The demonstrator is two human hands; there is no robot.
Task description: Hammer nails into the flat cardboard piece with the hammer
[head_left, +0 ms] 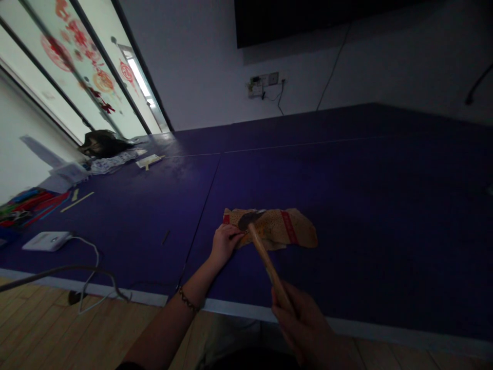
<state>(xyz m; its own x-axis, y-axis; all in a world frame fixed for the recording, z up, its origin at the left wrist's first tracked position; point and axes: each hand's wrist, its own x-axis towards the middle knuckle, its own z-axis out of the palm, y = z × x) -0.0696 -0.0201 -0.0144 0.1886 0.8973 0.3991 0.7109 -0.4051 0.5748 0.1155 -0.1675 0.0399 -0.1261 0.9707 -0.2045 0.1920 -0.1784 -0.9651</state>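
A hammer with a wooden handle [266, 261] is in my right hand [306, 326], whose fingers wrap round the lower end of the handle. Its dark hammer head [247, 220] is over the left part of a crumpled brown piece of packaging [304, 230] with red bands and dark specks. My left hand [224, 246] rests at the near left edge of this packaging, close beside the hammer head. Thumb and fingers are pinched together there; what they hold, if anything, is too small to make out.
The packaging lies on a dark blue table [370, 205] with a seam left of it. To the left are a white device [48, 241] with a cable, colourful items [34, 205], papers [63, 176] and a dark bag [102, 144]. A wall socket [265, 82] is behind.
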